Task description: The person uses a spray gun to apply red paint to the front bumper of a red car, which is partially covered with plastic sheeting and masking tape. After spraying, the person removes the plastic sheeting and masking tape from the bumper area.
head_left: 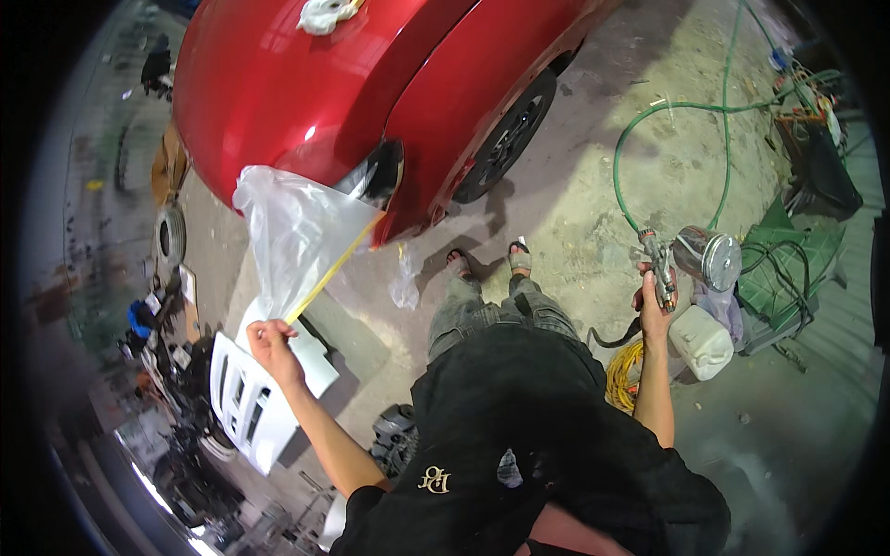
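Observation:
My left hand [274, 354] is closed on the lower corner of a translucent plastic sheet [298, 227]. Yellow tape [336, 267] runs along the sheet's right edge. The sheet stretches up to the front corner of a red car [278, 93], next to its headlight [380, 176]. Out to the right, my right hand [654, 310] grips a spray gun [656, 255]. A round metal cup [716, 259] sits beside the gun, and a green hose [617, 157] runs up from it. Part of the gun's handle is hidden by my fingers.
A white slotted body panel [250, 398] lies at lower left, near a loose tire [171, 236]. Crumpled plastic [404, 283] is on the floor by my feet. A white jerrycan [701, 343] and a coiled yellow cord [624, 378] stand under my right arm. The car's wheel [508, 137] is ahead.

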The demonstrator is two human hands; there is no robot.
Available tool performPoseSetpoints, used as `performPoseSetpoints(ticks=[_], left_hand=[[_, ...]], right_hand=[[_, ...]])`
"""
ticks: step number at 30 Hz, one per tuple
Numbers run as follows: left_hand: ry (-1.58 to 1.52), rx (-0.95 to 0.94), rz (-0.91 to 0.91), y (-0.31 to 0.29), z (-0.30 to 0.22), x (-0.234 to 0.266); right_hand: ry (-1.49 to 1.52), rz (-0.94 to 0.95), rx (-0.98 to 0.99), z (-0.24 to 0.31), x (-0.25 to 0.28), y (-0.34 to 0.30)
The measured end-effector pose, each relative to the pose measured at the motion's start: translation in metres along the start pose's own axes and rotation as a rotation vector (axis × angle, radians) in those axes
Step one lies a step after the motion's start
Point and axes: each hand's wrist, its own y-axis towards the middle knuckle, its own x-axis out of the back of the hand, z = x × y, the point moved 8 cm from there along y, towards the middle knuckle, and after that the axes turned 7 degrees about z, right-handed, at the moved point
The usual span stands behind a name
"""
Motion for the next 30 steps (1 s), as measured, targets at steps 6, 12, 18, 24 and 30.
performPoseSetpoints(ticks=[6, 12, 18, 24, 30], left_hand=[[-0.072, -0.041, -0.655, -0.131, 0.025, 0.178], [0.048, 0.248, -0.938, -0.246, 0.107, 0.279], [-0.316, 0.402, -1.348, -0.382, 0.257, 0.375], [-0.387, 0.625, -1.452, -0.441, 0.361, 0.33], [-0.114, 0.797, -1.307, -0.405, 0.403, 0.288]], right_hand=[[-0.074, 0.078, 0.041, -0.013, -0.004, -0.006], [-0.08, 0.132, 0.068, -0.021, -0.022, -0.018], [-0.122, 0.118, 0.117, -0.005, -0.036, -0.032], [-0.171, 0.103, 0.168, 0.023, -0.039, -0.055], [-0.251, 0.168, 0.188, 0.023, -0.037, -0.06]])
